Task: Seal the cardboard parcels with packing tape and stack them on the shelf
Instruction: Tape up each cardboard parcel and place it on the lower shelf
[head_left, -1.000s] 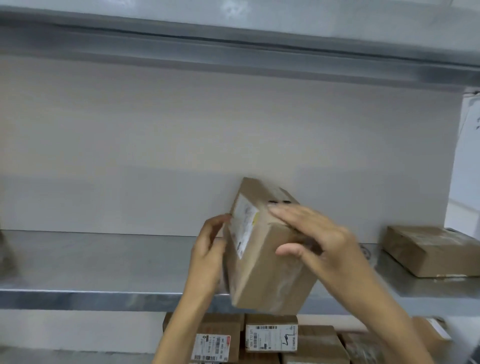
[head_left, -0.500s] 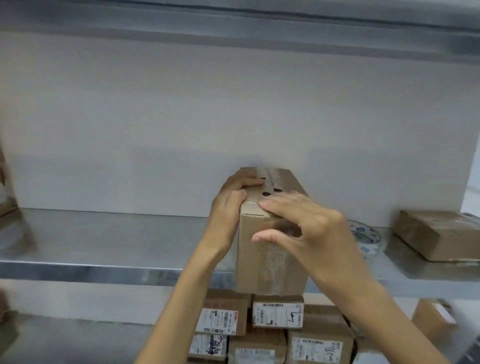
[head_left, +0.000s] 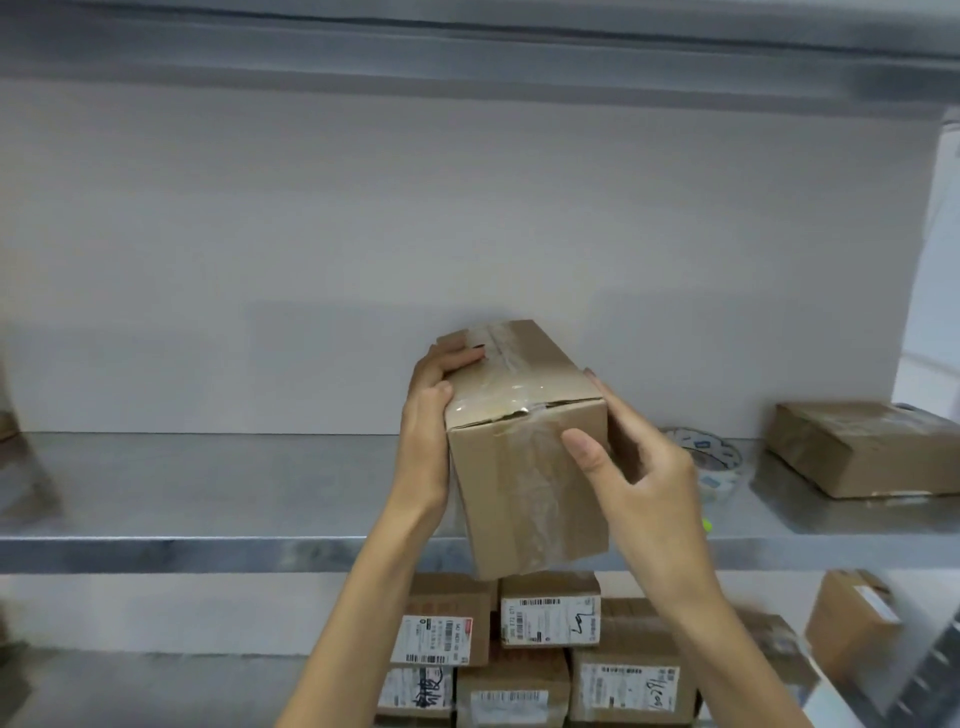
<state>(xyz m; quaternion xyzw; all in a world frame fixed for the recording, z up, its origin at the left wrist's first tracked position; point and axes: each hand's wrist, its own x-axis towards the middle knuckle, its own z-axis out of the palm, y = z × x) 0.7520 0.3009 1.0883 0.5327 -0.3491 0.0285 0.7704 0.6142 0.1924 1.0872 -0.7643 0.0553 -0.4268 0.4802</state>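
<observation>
A brown cardboard parcel (head_left: 524, 447), sealed with clear tape along its top seam and down its front face, is tilted at the front edge of the metal shelf (head_left: 208, 499). My left hand (head_left: 428, 415) grips its left side, fingers curled over the top edge. My right hand (head_left: 631, 467) holds the right side, with the thumb pressed on the taped front face. A roll of packing tape (head_left: 714, 462) lies on the shelf just right of my right hand.
A flat taped parcel (head_left: 862, 447) lies at the shelf's right end. Several labelled parcels (head_left: 545, 649) are stacked on the lower shelf beneath my hands, with another box (head_left: 852, 623) to the right. Another shelf (head_left: 467, 52) runs overhead.
The parcel has been turned so its taped top and front face me. My right hand slid from the top to the right side, and my left hand stays on the left edge.
</observation>
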